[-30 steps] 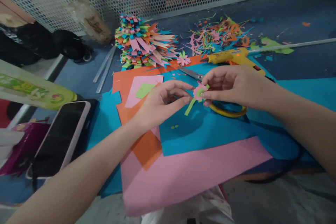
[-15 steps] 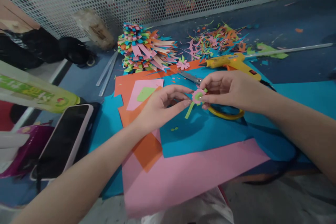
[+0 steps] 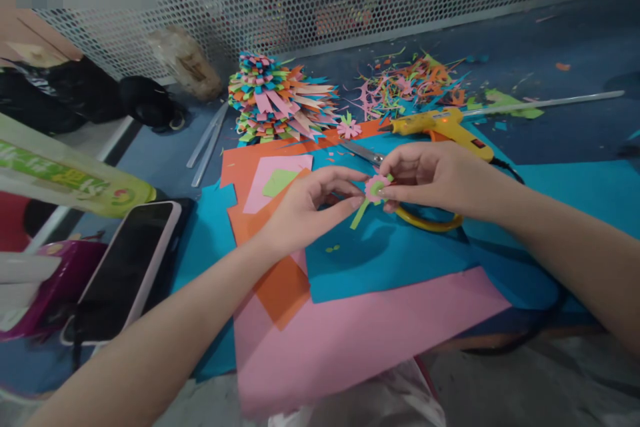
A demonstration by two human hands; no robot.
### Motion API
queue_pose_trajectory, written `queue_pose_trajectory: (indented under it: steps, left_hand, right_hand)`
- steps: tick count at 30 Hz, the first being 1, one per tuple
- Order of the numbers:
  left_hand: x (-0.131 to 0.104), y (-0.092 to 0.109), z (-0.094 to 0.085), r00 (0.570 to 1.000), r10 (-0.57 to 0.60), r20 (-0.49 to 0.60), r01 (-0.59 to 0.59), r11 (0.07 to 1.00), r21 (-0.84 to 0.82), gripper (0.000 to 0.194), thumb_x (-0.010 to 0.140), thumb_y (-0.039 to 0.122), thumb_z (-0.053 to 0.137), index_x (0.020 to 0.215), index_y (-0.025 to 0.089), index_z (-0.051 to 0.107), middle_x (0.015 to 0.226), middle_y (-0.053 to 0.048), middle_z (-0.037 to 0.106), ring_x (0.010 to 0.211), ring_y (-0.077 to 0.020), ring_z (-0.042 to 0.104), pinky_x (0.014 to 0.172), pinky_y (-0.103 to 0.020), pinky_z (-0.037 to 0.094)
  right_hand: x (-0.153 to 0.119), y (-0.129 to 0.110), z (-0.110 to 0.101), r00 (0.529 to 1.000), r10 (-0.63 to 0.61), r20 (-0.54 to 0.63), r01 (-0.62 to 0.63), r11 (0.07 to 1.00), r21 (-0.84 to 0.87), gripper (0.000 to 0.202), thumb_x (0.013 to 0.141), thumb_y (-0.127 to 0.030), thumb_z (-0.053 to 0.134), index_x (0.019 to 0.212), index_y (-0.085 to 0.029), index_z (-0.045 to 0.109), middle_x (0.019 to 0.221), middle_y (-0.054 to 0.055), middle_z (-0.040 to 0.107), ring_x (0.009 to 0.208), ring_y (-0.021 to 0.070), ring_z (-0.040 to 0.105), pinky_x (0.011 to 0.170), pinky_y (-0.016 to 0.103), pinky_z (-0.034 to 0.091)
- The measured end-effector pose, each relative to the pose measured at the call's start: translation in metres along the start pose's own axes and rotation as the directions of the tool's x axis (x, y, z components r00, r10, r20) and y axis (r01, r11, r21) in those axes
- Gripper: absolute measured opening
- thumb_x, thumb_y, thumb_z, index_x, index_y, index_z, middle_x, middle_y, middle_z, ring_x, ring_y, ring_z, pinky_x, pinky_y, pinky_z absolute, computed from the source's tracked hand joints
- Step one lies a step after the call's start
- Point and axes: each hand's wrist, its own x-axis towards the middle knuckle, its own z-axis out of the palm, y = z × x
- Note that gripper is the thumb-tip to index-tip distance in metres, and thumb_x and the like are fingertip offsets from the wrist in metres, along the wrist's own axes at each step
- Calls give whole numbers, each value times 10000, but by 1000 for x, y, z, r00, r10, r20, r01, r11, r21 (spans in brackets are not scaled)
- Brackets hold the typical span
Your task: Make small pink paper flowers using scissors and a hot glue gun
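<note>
Above the blue paper sheet, a small pink paper flower with a green centre and a green paper strip hangs between my hands. My right hand pinches its right side between thumb and fingers. My left hand is curled at the flower's left edge, thumb and fingertips against the petals. Just behind my right hand lie scissors with yellow handles, partly hidden by it. A yellow glue gun rests beyond, its switch lit red. Another pink paper flower lies near the scissor blades.
A fringed multicoloured paper cone and a heap of paper shreds are at the back. Pink paper and orange paper lie in front. At left are a phone, a bottle and clear glue sticks.
Both hands keep the flower at nearly the same spot, with only slight finger movement. The whole view has shifted a little.
</note>
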Motion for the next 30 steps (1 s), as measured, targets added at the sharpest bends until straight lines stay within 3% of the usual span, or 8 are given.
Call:
queue_pose_trajectory:
  steps: [10,18,30]
  left_hand:
    - [0,0,0,1000,17,18,-17,1000,13,371,768,352,829,1058,159,701,914,-60,785,844,-161,730,704,-223,536]
    - [0,-2,-1,998,60,26,-60,998,22,249,836,242,737,1068,161,699,903,-54,785,858,-156,741,717,-216,550]
    - [0,-3,-1,998,54,39,-55,998,40,288,843,246,733,1117,166,687,961,-69,795,837,-157,740,681,-224,528]
  right_hand:
    - [1,3,0,1000,-19,7,19,1000,-15,281,695,-375,871,796,-248,641,750,-1,751,625,168,717,624,309,610]
    - [-1,6,-2,1000,-24,9,24,999,-27,253,731,-374,846,814,-254,639,753,-1,738,639,167,706,644,323,594]
    - [0,4,0,999,-23,28,23,1000,-8,266,718,-363,855,799,-248,629,775,7,742,648,158,694,656,322,594]
